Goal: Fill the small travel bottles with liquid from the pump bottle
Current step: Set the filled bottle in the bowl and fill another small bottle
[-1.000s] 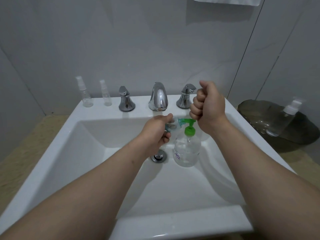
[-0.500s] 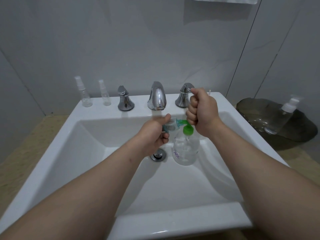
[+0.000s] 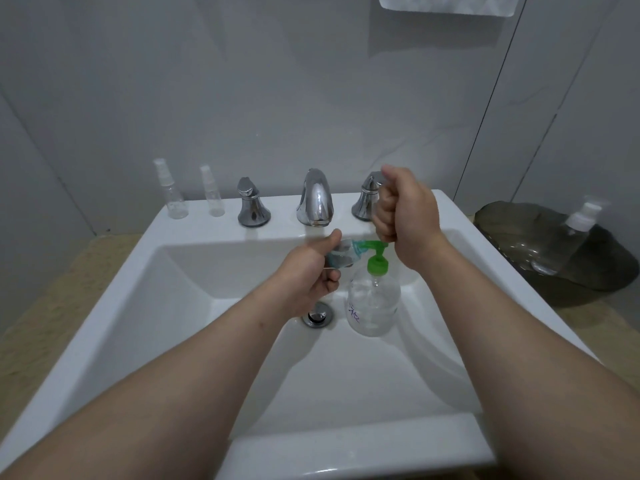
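Down in the white sink, just beside the drain, the clear pump bottle stands upright, its green pump head pointing left. The right hand is a fist, fingers curled together, resting on that pump head. The left hand grips a small travel bottle lying nearly level, mouth rightward at the nozzle. The faucet spout hangs just behind them.
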